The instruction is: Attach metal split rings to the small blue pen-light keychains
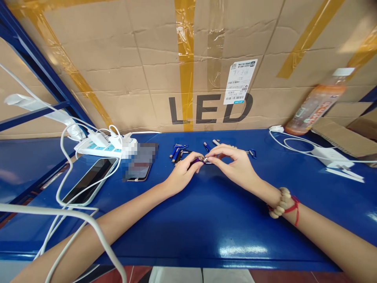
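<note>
My left hand point(186, 169) pinches a small dark blue metal tube point(194, 160) between thumb and fingers. Its end points toward my right hand point(232, 162), which grips a small silvery end piece point(205, 160) right at the tube's tip. Whether the two pieces are joined cannot be made out. Behind my left hand lie several blue and black small tubes point(175, 152) with clips. Just beyond my right hand are another blue tube point(206, 146) and a silvery tube point(216, 142). A blue carabiner clip point(252, 153) rests to the right of that hand.
A large cardboard box point(118, 78) stands at the back of the blue table point(188, 228). On the left are a power strip point(103, 147), two phones point(91, 181) and white cables crossing over my left forearm. A drink bottle point(318, 104) and a white adapter point(332, 157) are at right.
</note>
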{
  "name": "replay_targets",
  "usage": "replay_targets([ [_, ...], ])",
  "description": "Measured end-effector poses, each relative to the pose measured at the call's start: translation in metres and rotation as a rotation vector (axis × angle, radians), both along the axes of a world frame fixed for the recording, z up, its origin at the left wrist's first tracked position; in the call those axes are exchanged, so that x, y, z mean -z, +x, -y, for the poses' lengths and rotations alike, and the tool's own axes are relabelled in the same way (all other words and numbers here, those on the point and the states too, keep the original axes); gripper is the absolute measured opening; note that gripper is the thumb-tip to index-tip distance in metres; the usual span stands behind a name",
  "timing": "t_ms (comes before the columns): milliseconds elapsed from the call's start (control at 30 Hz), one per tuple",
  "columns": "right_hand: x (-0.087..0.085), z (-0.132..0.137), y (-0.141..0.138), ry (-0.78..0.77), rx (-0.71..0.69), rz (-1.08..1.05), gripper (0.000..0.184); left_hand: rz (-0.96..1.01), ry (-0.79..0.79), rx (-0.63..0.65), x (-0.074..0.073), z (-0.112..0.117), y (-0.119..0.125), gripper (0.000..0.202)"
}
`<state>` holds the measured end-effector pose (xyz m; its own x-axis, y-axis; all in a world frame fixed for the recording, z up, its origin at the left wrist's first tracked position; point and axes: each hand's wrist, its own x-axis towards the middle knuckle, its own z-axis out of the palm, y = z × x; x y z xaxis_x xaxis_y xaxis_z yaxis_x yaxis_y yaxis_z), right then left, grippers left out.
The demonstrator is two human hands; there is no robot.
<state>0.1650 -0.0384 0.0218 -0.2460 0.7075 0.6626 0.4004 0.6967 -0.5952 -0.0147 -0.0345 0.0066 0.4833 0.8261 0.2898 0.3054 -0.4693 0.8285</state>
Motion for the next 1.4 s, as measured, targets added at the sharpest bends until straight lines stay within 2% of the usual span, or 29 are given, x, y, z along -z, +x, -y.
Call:
replay_targets([
  [100, -0.002, 0.001, 0.0, -0.025, 0.066, -0.041, 0.007, -0.027, -0.002, -0.014, 0.0, 0.001, 0.0, 0.017],
  [267, -0.002, 0.001, 0.003, -0.014, 0.0, -0.018, 0.008, -0.076, 0.069, -0.006, -0.001, 0.003, 0.0, 0.017],
  [600, -0.004, -0.002, 0.003, -0.171, -0.012, -0.025, 0.013, -0.074, 0.201, -0.042, 0.0, 0.003, -0.001, 0.024],
  [833, -0.004, -0.005, 0.008, -0.046, -0.125, 0.031, 0.009, -0.077, 0.165, -0.012, -0.002, 0.002, -0.001, 0.026],
  [933, -0.006, -0.007, 0.011, -0.045, -0.155, 0.069, 0.009, -0.115, 0.163, 0.03, -0.001, 0.002, -0.002, 0.025],
  [1100, -0.004, -0.007, 0.011, -0.133, -0.2, 0.068, 0.017, -0.179, 0.171, 0.085, 0.0, 0.003, -0.004, 0.023],
  [1267, -0.003, -0.005, 0.007, -0.265, -0.171, 0.038, 0.029, -0.204, 0.179, 0.08, 0.001, 0.006, -0.006, 0.018],
  [1400, -0.002, -0.004, 0.005, -0.33, -0.149, 0.023, 0.028, -0.194, 0.214, 0.057, 0.001, 0.006, -0.006, 0.013],
])
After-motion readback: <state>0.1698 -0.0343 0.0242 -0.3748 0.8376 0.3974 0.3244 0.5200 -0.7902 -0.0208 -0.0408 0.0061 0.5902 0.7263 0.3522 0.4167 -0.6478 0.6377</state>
